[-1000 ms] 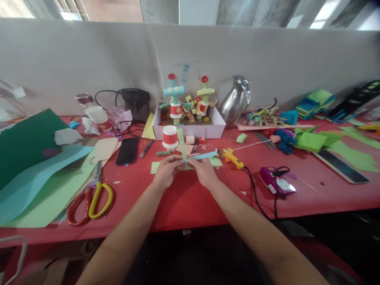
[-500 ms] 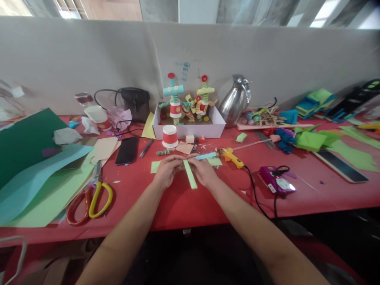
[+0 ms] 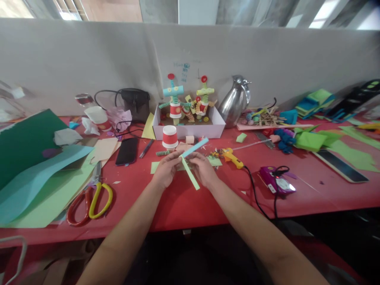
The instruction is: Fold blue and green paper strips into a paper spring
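Both hands meet over the red table (image 3: 166,215). A light green paper strip (image 3: 190,176) and a light blue paper strip (image 3: 196,147) cross between my fingers. My left hand (image 3: 166,169) pinches the strips where they join. My right hand (image 3: 202,168) is closed around the same crossing from the other side; its fingertips are partly hidden. The green strip's free end hangs toward me, while the blue one points up and to the right. Just beyond my hands lie a folded green paper spring (image 3: 163,153) and an upturned red and white paper cup (image 3: 170,137).
A yellow glue gun (image 3: 233,157) lies right of my hands, its black cord trailing to a purple power box (image 3: 276,181). Scissors (image 3: 89,202) and a phone (image 3: 126,151) are on the left. Behind stands a white box (image 3: 190,131) holding paper-cup figures, beside a steel jug (image 3: 236,99).
The blue strip has swung from pointing right, over the glue gun's tip, to pointing up and right. The green strip's lower end has shifted slightly right.
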{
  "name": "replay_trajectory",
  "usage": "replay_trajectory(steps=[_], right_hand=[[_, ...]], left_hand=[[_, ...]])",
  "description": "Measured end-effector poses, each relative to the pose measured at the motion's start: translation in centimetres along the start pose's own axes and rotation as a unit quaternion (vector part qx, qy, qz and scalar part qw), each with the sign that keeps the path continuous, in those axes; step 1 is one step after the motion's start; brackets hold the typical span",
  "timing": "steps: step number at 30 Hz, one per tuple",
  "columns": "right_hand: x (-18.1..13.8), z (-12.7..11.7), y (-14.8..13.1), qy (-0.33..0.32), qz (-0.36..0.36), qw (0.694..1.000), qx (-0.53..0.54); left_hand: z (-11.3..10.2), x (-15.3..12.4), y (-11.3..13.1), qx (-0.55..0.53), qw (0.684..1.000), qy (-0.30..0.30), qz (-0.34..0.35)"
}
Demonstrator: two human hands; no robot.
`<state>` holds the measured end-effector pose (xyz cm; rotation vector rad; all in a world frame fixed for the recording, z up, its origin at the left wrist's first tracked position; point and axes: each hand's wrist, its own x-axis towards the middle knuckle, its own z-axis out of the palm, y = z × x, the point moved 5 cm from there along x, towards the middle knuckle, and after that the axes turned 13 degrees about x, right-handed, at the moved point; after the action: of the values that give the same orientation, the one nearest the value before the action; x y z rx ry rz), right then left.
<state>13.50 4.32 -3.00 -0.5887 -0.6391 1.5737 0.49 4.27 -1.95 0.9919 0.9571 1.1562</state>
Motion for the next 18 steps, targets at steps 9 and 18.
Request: replay_trajectory(steps=[9,18], right_hand=[[-0.8,1.0,-0.6,-0.028,-0.087,0.985,-0.145],[-1.0,0.7,-1.4,0.031,-0.116,0.981,-0.152]], left_hand=[[0.6,-0.1,0.3,-0.028,0.998,0.005,0.062],[0.4,-0.4,0.2,0.058,0.995,0.034,0.071]])
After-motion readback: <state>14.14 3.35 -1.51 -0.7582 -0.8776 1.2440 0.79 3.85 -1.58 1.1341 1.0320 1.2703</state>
